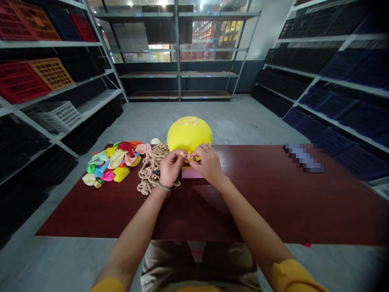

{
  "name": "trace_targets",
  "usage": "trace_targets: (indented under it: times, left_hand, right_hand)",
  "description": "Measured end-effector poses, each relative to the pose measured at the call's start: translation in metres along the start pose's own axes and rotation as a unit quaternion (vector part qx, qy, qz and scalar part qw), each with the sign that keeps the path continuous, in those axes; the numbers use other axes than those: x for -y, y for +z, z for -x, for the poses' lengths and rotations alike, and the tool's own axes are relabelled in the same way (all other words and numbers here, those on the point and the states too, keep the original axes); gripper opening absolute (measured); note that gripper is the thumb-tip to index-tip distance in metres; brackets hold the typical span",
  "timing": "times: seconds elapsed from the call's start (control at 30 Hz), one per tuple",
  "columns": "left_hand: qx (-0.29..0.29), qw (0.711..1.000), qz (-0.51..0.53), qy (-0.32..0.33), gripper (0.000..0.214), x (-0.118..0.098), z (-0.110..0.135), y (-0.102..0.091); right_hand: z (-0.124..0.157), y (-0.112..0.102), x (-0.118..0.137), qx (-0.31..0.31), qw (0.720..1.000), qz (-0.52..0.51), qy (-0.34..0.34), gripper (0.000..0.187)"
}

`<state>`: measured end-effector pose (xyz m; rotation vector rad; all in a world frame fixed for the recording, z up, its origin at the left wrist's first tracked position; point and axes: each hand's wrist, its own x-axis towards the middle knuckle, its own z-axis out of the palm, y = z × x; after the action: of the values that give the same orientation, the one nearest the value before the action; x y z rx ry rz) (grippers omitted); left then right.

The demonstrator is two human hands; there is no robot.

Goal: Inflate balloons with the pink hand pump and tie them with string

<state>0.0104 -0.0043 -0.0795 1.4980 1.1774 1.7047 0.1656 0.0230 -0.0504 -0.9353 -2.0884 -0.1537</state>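
Note:
A blown-up yellow balloon with faint printing stands at the far edge of the table, its neck toward me. My left hand pinches the neck from the left, fingers closed. From the right, my right hand pinches the same neck, fingertips nearly touching the left ones. A pale bit shows between the fingers; whether the neck is knotted I cannot tell. Left of the balloon lies a heap of beige rope-like chain, partly behind my left hand. A pink flat piece lies under the hands, beside a dark object mostly hidden.
On the dark red table, a pile of limp, colourful balloons lies at the left. A blurred-out flat item is at the right. Shelves with red crates and dark blue bins flank the table; a metal rack stands behind.

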Motion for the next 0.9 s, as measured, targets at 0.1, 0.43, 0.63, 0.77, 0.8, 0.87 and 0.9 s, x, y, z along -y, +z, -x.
trace_targets:
  times: [0.1, 0.43, 0.63, 0.77, 0.8, 0.87, 0.9]
  left_hand:
    - [-0.009, 1.0, -0.01, -0.007, 0.021, 0.0, -0.001, 0.0]
    - [-0.032, 0.999, -0.044, -0.006, 0.02, 0.007, -0.002, 0.0]
    - [-0.021, 1.0, -0.011, -0.018, 0.022, 0.005, -0.006, -0.004]
    - [-0.016, 1.0, -0.006, -0.018, 0.022, 0.006, -0.007, -0.004]
    - [-0.014, 1.0, -0.007, -0.016, 0.022, 0.006, -0.006, -0.004]
    - [-0.009, 1.0, -0.011, -0.015, 0.022, 0.006, -0.006, -0.003]
    - [-0.006, 1.0, -0.011, -0.015, 0.022, 0.006, -0.005, -0.003]
  right_hand:
    - [0.001, 0.002, 0.002, -0.004, 0.999, 0.037, -0.003, 0.007]
    - [0.004, 0.001, 0.0, -0.008, 0.996, 0.086, -0.022, 0.007]
    - [0.006, -0.002, -0.006, 0.001, 0.999, 0.019, -0.038, 0.012]
    - [0.006, -0.001, -0.006, 0.009, 0.999, 0.01, -0.045, 0.015]
    - [0.006, -0.001, -0.006, 0.014, 0.999, 0.012, -0.048, 0.015]
    - [0.006, -0.001, -0.004, 0.022, 0.998, 0.016, -0.052, 0.013]
    - [0.006, -0.001, -0.004, 0.025, 0.998, 0.021, -0.052, 0.013]
